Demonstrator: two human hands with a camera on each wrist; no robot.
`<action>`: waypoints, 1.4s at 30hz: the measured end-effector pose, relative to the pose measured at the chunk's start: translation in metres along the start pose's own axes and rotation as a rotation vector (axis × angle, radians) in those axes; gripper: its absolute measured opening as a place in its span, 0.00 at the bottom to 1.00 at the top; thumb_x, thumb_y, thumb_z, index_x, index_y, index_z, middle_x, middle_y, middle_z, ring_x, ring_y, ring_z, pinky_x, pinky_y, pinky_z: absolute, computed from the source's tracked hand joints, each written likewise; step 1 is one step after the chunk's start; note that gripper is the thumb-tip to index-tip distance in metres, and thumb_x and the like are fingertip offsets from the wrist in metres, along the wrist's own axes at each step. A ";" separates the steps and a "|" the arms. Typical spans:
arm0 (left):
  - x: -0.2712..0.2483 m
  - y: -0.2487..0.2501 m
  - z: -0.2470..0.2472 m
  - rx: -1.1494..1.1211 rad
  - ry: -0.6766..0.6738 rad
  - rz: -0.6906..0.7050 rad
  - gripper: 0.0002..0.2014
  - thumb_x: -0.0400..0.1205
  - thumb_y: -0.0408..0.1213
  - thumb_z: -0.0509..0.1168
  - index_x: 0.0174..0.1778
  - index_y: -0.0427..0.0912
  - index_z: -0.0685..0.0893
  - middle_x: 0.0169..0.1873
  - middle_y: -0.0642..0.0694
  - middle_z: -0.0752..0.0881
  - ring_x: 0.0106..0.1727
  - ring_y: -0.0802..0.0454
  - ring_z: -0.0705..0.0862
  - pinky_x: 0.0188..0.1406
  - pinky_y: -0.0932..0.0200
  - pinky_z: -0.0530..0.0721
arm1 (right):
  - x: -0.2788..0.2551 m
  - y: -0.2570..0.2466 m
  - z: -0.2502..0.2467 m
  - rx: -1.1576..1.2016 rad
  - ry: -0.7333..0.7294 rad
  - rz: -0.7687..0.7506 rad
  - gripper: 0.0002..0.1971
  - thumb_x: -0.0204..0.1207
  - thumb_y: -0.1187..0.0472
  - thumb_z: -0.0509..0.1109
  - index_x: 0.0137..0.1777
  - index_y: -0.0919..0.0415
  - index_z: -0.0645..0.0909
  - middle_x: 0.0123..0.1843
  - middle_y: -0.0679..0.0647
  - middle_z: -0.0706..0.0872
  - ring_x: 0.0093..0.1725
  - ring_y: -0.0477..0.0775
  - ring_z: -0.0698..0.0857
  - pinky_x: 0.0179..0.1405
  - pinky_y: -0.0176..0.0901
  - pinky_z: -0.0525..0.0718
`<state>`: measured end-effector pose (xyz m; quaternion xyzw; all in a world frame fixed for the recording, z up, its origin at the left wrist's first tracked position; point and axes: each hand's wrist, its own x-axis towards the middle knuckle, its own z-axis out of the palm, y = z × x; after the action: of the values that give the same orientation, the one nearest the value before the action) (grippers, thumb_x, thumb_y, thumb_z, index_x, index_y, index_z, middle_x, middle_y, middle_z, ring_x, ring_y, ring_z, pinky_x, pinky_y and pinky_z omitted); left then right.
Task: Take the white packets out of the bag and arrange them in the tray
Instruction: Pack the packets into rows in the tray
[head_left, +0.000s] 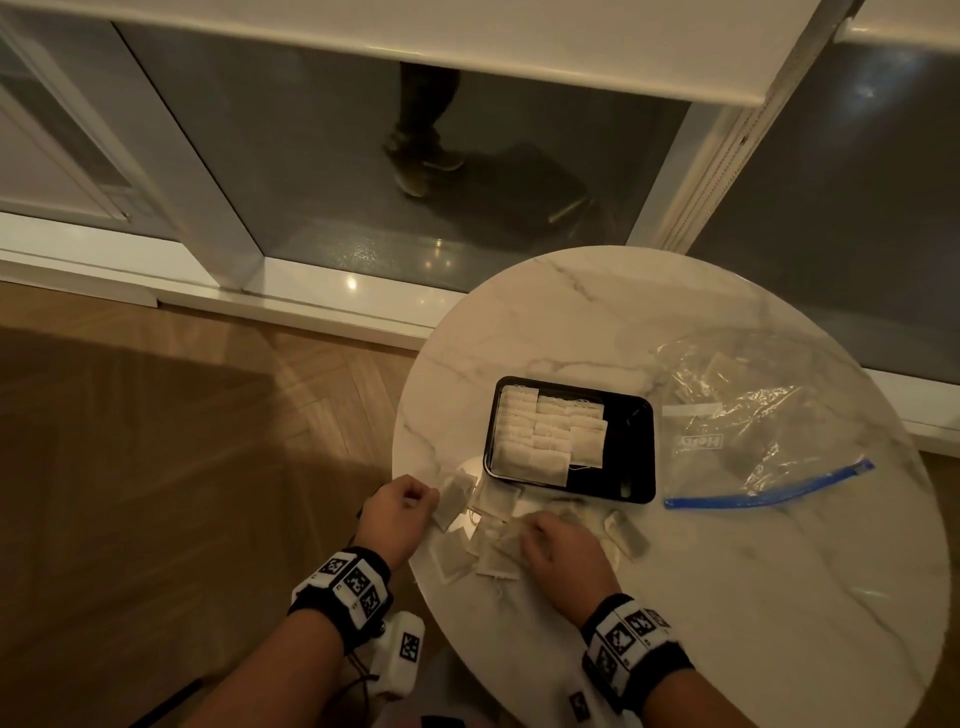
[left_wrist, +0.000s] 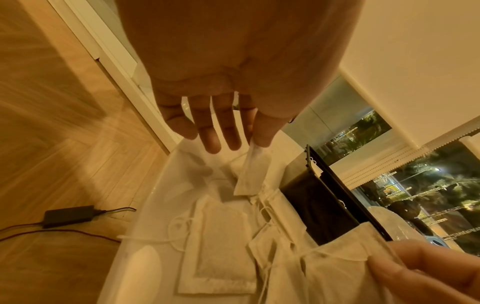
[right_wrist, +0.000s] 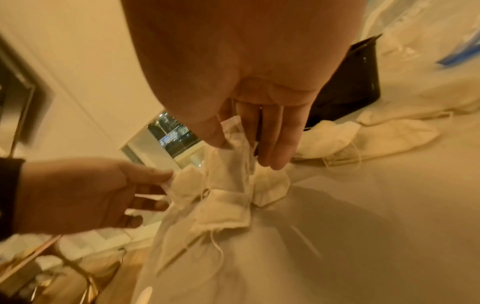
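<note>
- The left hand (head_left: 397, 512) pinched one white packet (left_wrist: 253, 172) between thumb and forefinger, other fingers loose.
- The right hand (head_left: 563, 553) pinched another packet (right_wrist: 235, 156) over the loose pile (head_left: 488, 540) on the table (head_left: 753, 597), before the part-filled tray (head_left: 636, 457); the bag (head_left: 748, 415) lay to its right.

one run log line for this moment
left hand: pinches white packet | right hand: pinches another | black plastic tray: part filled | clear zip bag: on table

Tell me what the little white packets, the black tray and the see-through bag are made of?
White packets: probably thin fibrous paper or mesh, matte, with fuzzy edges and strings.
Black tray: likely plastic, with a smooth moulded rim.
Bag: clear plastic film, crinkly and shiny, with a blue zip strip.
</note>
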<state>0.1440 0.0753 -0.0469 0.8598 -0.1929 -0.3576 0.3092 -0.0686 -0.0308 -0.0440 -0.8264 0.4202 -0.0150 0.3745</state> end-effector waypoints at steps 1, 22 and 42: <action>0.000 0.000 0.000 0.001 0.007 0.003 0.07 0.82 0.47 0.70 0.41 0.50 0.86 0.40 0.54 0.88 0.43 0.57 0.85 0.40 0.59 0.80 | 0.001 0.001 -0.002 0.077 0.021 0.038 0.09 0.83 0.52 0.63 0.48 0.51 0.85 0.41 0.46 0.89 0.43 0.46 0.85 0.45 0.49 0.85; -0.027 0.063 0.026 -0.239 -0.466 0.232 0.08 0.80 0.34 0.75 0.53 0.41 0.88 0.42 0.45 0.92 0.42 0.54 0.91 0.40 0.59 0.88 | 0.012 -0.020 -0.044 0.833 0.096 0.228 0.03 0.79 0.65 0.74 0.47 0.65 0.87 0.41 0.61 0.92 0.41 0.59 0.91 0.39 0.46 0.91; 0.011 0.081 0.067 0.640 -0.004 0.893 0.06 0.82 0.43 0.66 0.50 0.50 0.88 0.47 0.53 0.88 0.51 0.49 0.82 0.52 0.52 0.79 | 0.110 0.041 -0.098 -0.115 -0.039 0.242 0.09 0.79 0.67 0.66 0.53 0.59 0.87 0.49 0.56 0.87 0.51 0.56 0.87 0.47 0.40 0.81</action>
<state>0.0930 -0.0168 -0.0352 0.7449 -0.6387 -0.1167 0.1535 -0.0587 -0.1831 -0.0314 -0.7900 0.5096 0.0704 0.3335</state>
